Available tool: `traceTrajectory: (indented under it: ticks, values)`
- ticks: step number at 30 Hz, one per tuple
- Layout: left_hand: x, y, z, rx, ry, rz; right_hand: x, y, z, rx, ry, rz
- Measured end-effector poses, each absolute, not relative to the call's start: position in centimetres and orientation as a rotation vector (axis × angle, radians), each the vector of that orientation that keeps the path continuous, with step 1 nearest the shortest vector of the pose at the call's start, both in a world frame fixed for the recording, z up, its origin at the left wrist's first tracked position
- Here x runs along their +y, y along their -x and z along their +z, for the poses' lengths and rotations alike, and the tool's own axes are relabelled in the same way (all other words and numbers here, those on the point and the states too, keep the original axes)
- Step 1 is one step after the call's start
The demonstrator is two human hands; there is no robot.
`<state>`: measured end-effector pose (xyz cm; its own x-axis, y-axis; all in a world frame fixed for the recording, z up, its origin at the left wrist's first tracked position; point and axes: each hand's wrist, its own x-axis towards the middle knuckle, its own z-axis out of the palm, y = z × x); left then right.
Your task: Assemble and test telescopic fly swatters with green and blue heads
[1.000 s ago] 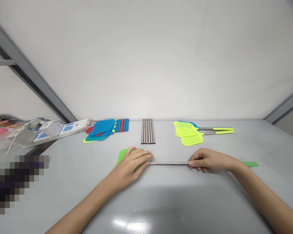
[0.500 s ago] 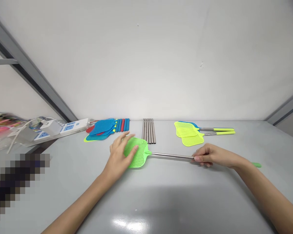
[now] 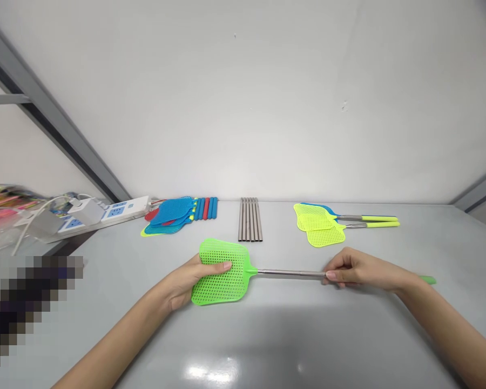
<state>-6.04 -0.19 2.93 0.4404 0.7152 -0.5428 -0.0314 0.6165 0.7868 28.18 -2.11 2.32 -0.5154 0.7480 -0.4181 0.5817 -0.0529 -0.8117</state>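
A green fly swatter (image 3: 237, 283) lies across both hands above the grey table, its perforated head to the left. My left hand (image 3: 190, 278) grips that head, thumb on top and the other fingers hidden beneath. My right hand (image 3: 350, 268) pinches the metal rod between thumb and fingers. The swatter's green handle end (image 3: 428, 280) shows beyond my right wrist; the stretch between is hidden by the wrist. Behind the swatter, several metal rods (image 3: 250, 220) lie side by side.
At back left are stacked blue swatter heads (image 3: 172, 210) and a row of blue and red handles (image 3: 206, 208). Yellow swatters (image 3: 326, 237) with a blue one lie at back right. A white power strip (image 3: 125, 208) with cables and plastic-bagged items line the left edge.
My left hand has closed on the swatter head, its fingers going underneath. The head is lifted and nearer to me. My right hand keeps its pinch on the rod, slightly lower in view.
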Motion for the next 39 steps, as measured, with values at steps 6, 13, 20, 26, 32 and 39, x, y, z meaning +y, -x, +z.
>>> traceTrajectory:
  ticks: [6, 13, 20, 26, 32, 39]
  values:
    - [-0.4, 5.9, 2.0, 0.880, -0.578, 0.499, -2.3, -28.6, 2.5, -2.057, 1.501, 1.600]
    - [-0.6, 5.6, 1.7, 0.853, -0.535, 0.474, -2.0, -28.7, 2.3, -2.051, 1.561, 1.636]
    - [-0.7, 5.4, 1.8, 0.871, -0.468, 0.492, -2.1, -28.7, 2.2, -1.984, 1.603, 1.703]
    - [-0.8, 5.3, 1.8, 0.851, -0.463, 0.504, -2.2, -28.5, 2.2, -1.947, 1.578, 1.715]
    - [-1.1, 5.0, 1.9, 0.899, -0.579, 0.520, -2.6, -27.5, 2.2, -2.006, 1.547, 1.699]
    - [-1.7, 4.5, 2.1, 1.012, -0.671, 0.567, -3.1, -26.7, 2.9, -2.032, 1.530, 1.649]
